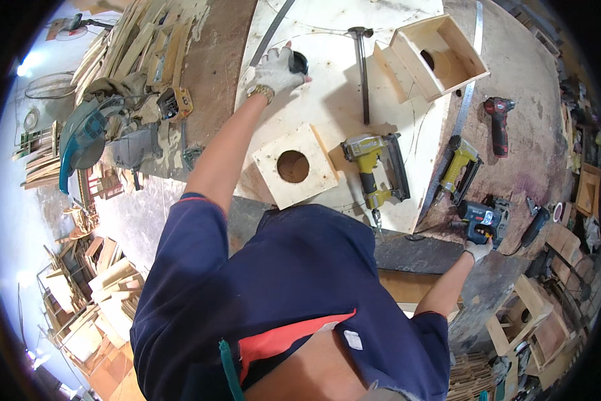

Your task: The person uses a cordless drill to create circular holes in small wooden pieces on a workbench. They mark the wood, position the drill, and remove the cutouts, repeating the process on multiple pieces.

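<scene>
My left hand (277, 72), in a pale work glove, reaches to the far part of the white board (320, 87). Its fingers and thumb curve around a small black round piece (299, 63) whose kind I cannot make out. Off to the right, my gloved right hand (479, 249) grips the near end of a blue jigsaw (485, 217). Between my arms sits a wooden box (307, 170) with a round hole in its top face. A green nail gun (374, 167) lies beside it, and a hammer (363, 77) rests farther off.
An open wooden box (444, 57) stands far right, near a long metal ruler (471, 87). A smaller nail gun (458, 170) and a red-and-black cordless drill (498, 127) lie right. A circular saw (86, 137) is at left, above stacked wood scraps (96, 314).
</scene>
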A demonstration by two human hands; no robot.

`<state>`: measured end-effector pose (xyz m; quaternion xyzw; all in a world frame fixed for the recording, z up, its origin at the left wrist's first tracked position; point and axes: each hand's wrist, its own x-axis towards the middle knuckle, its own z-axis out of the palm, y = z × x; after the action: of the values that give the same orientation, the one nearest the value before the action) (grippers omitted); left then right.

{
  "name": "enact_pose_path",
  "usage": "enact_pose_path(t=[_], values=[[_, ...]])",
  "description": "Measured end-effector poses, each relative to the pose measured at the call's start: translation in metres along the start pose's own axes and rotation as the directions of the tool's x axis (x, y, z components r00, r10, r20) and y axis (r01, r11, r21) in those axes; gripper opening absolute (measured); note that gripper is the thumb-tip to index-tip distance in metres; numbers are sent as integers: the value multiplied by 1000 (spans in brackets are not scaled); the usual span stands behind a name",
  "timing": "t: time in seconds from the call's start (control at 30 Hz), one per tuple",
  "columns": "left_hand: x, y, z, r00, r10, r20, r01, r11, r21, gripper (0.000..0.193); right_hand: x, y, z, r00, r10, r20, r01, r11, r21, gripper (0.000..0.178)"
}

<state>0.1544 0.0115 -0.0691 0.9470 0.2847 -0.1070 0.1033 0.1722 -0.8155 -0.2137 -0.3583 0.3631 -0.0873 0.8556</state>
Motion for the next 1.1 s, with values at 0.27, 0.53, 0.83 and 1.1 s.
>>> enact_pose_path(t=[0.27,0.53,0.83,1.1], values=[[-98,-2,-39,918,395,16,-349,828,-439,92,-105,20,48,822,-353,-448,-12,774,-633,38],[-238,-20,-22,854,520,9,-483,800,-357,99,-209,105,116,796,-604,48,461,553,-694,39],[-242,0,-17,848,530,-6,-522,834,-179,93,-287,173,195,708,-476,521,700,379,-605,44],[-249,-14,9,774,605,-187,-627,773,-94,97,-356,210,227,761,-274,588,649,339,-681,43]])
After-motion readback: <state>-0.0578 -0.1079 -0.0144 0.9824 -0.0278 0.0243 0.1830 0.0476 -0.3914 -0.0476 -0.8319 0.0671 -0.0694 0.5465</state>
